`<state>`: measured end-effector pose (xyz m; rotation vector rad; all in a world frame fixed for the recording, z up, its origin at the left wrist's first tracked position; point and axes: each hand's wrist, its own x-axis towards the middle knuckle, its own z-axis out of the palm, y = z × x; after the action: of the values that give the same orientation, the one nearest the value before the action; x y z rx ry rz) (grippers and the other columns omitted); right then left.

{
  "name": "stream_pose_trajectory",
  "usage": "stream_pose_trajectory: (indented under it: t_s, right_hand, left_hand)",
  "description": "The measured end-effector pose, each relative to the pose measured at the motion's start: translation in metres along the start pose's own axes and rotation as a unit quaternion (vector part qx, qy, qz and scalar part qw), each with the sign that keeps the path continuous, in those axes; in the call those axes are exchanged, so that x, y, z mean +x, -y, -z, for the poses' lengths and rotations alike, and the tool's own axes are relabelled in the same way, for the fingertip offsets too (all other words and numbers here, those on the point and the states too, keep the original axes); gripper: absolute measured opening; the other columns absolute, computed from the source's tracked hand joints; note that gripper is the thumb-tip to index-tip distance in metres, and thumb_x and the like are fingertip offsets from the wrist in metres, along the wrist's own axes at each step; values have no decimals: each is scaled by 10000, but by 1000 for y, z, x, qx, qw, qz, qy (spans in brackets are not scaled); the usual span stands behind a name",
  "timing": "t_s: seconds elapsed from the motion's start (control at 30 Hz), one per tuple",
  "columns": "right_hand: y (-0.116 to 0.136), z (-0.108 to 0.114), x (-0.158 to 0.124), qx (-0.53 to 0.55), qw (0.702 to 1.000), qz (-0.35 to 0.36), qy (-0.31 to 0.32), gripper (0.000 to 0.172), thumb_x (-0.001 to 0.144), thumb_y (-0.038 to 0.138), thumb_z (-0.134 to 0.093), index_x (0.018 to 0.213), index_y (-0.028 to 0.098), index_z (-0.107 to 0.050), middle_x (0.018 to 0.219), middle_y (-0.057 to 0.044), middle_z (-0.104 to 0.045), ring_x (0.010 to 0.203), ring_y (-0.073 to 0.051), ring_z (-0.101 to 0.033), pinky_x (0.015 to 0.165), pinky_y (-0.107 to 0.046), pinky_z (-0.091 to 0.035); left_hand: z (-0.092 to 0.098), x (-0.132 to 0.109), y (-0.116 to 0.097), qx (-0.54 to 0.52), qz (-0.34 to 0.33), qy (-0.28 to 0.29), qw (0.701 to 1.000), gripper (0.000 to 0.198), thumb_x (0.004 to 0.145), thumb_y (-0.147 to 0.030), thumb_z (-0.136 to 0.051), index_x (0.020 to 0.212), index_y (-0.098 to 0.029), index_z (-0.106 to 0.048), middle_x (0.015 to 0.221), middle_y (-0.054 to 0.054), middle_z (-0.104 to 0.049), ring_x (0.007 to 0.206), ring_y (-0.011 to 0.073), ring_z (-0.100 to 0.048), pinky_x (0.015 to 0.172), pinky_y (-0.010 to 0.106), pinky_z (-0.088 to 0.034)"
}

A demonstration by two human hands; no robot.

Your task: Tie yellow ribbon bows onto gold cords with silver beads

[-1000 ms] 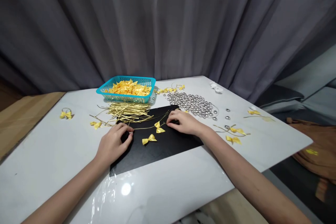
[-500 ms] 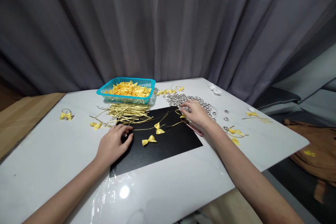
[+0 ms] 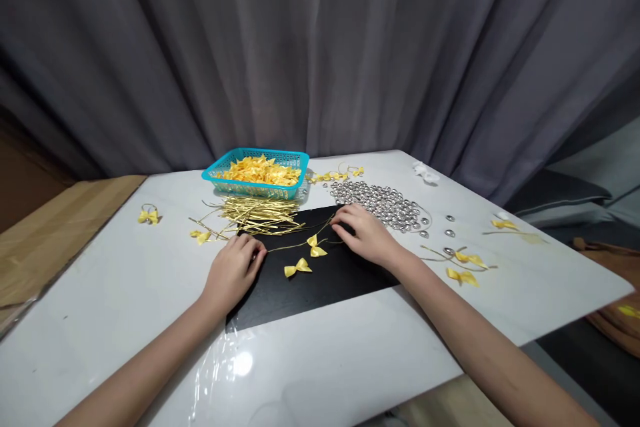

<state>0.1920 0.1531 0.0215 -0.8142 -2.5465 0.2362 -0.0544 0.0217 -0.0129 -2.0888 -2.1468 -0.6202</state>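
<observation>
My left hand rests at the left part of a black mat, thumb and fingertips closed on one end of a gold twist tie. This tie runs to a yellow ribbon bow on the mat. My right hand is over the mat's right part, its fingers pinched at the tie's other end, which slants up from the bow. Another thin gold strand passes from the bow toward my right palm, where its end is hidden. Nearer me lies a second yellow bow, touched by neither hand.
Behind the mat are a pile of gold ties and a teal basket of yellow bows. Silver domed beads spread beyond my right hand. Tied bows lie at right, another at left. Cardboard borders the table's left.
My right hand has come left from the mat's far right edge to the tie's end. My left fingers have closed on the other end. The camera view has shifted left.
</observation>
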Motion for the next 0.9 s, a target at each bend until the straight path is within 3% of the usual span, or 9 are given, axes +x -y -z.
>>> stream_pose_trajectory:
  t_s: [0.23, 0.33, 0.47, 0.53, 0.6, 0.67, 0.73, 0.8, 0.9]
  right_hand:
    - [-24, 3, 1, -9, 998, -50, -26, 195, 883, 164, -439, 871, 168, -635, 922, -100, -631, 934, -249, -510, 842, -398, -421]
    - [-22, -5, 1, 5, 999, -48, -24, 168, 872, 196, -484, 944, 146, -628, 959, -123, -630, 961, -267, -512, 851, -427, -424]
    - [10, -18, 11, 57, 998, 19, 2, 475, 826, 330, -607, 1240, 130, -487, 1234, -149, -548, 1143, -250, -465, 974, -407, -387]
    - [32, -23, 24, 86, 993, 76, 39, 620, 755, 395, -686, 1277, 147, -460, 1321, -132, -498, 1214, -229, -427, 1030, -367, -349]
    - [51, -25, 40, 161, 970, 133, 121, 428, 800, 347, -647, 1165, 145, -552, 1266, -125, -540, 1224, -224, -418, 1054, -377, -307]
    - [61, -24, 54, 232, 935, 132, 235, 152, 848, 254, -580, 892, 123, -645, 952, -96, -658, 1010, -199, -552, 956, -361, -388]
    - [62, -21, 64, 264, 915, 121, 282, 171, 868, 246, -542, 814, 118, -643, 725, -34, -639, 729, -134, -591, 743, -271, -468]
    - [55, -16, 68, 290, 904, 99, 299, 192, 869, 253, -531, 810, 108, -641, 651, -6, -603, 612, -95, -560, 609, -210, -447]
    - [39, -4, 67, 321, 898, 62, 295, 239, 873, 292, -511, 838, 99, -648, 666, -5, -598, 576, -70, -528, 559, -186, -412]
  left_hand:
    - [-4, 2, 5, -74, 23, -21, 997, 213, 916, -312, -320, 808, -210, -473, 837, 72, -556, 830, 252, -526, 758, 384, -428]
    - [0, 3, 1, -113, 37, -40, 992, 198, 922, -320, -305, 824, -211, -438, 818, 65, -544, 831, 248, -526, 776, 389, -421]
    - [8, 0, -13, -178, 50, -51, 981, 177, 926, -311, -312, 837, -216, -431, 792, 37, -551, 765, 206, -540, 721, 336, -433]
    - [10, -2, -20, -206, 36, -50, 977, 170, 925, -302, -320, 843, -217, -442, 765, 22, -555, 718, 188, -547, 669, 306, -438]
    - [9, -4, -22, -220, 8, -58, 974, 162, 918, -305, -346, 841, -217, -458, 741, 15, -561, 685, 179, -553, 633, 291, -441]
    - [8, -4, -18, -219, -18, -83, 972, 139, 906, -300, -384, 853, -214, -479, 740, 17, -577, 681, 176, -564, 626, 288, -448]
    - [6, -2, -10, -211, -25, -125, 969, 102, 891, -270, -415, 935, -209, -483, 732, 10, -584, 663, 169, -570, 628, 286, -455]
    - [6, 1, 0, -208, -18, -170, 963, 189, 880, -230, -428, 1067, -202, -439, 703, -14, -572, 615, 152, -559, 623, 280, -457]
    - [6, 5, 12, -192, -26, -193, 962, 268, 870, -213, -435, 1136, -208, -403, 703, -28, -559, 608, 142, -551, 649, 285, -462]
